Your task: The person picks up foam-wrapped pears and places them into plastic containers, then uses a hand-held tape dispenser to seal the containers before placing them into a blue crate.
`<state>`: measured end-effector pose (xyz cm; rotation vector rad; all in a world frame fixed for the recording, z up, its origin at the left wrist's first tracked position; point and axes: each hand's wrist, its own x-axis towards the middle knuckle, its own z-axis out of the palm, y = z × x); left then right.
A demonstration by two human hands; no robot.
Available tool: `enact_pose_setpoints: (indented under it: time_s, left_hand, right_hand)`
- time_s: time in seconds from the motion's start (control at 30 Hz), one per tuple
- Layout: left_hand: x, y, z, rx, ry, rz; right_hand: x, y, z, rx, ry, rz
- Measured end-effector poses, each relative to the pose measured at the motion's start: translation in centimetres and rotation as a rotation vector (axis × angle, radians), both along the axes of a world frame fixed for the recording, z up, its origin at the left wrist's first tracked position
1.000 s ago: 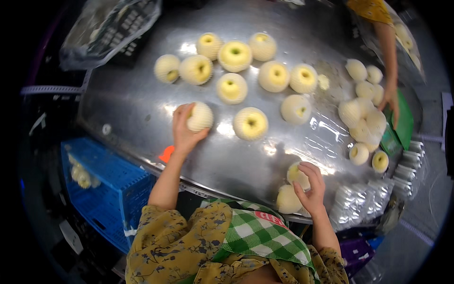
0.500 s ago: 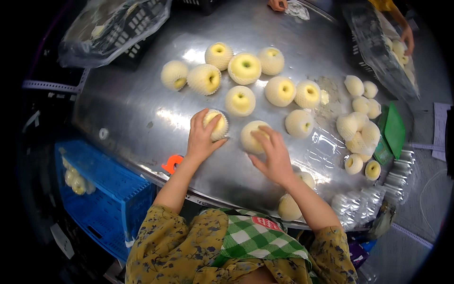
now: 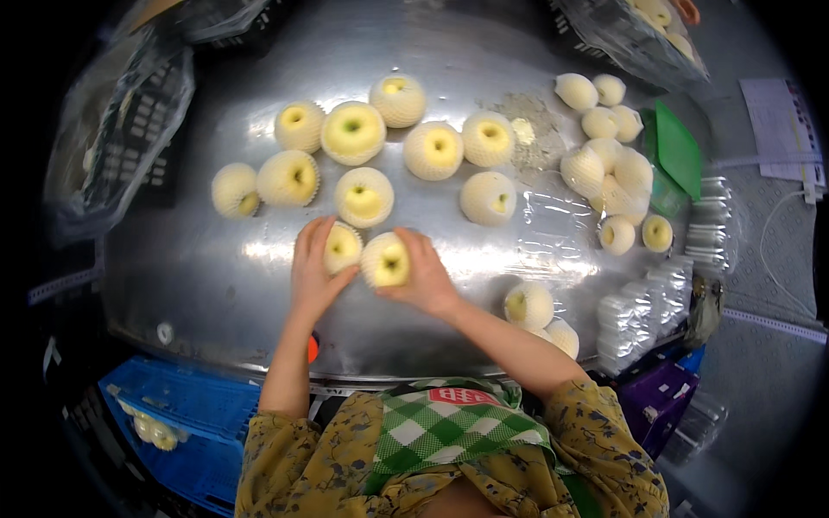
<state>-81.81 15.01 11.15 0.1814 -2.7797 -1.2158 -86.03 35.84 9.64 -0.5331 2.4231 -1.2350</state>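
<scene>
— While both arms reach out over the steel desk, what has each hand got?

— The left hand is curled round one pale yellow apple in a white foam net, fingers up its left side and thumb underneath. The right hand cups a second netted apple from the right, fingers wrapped over its far side. Both hands are partly closed on their fruit, not clenched.

— And where do those two apples sit?

— On the desk, near its front middle, side by side and touching or very nearly so. Just beyond them lies another netted apple.

— What else is on the desk?

— A loose row of netted apples further back: one at the far left, one beside it, a large one, and others to its right. Off to the right is a heap of empty white foam nets, and next to it a green flat piece. Two more netted apples lie near the front right edge, just beside the right forearm.

— Anything round the desk?

— A blue crate sits below the front left edge with a few small pale fruits in it. Stacks of clear plastic trays stand at the right edge. A bag of fruit rests at the far right corner.
</scene>
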Motion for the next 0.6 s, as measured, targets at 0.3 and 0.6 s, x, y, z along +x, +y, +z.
enact_pose_setpoints:
  time_s: [0.3, 0.6]
  left_hand:
    - [-0.4, -0.8, 0.7, -0.095, -0.074, -0.025]
    - [-0.5, 4.3, 3.0, -0.118, 0.171, -0.07]
  right_hand:
    - [-1.4, 1.8, 2.6, 0.037, 0.09, 0.109]
    - [-11.3, 9.5, 3.5, 0.296, 0.268, -0.233]
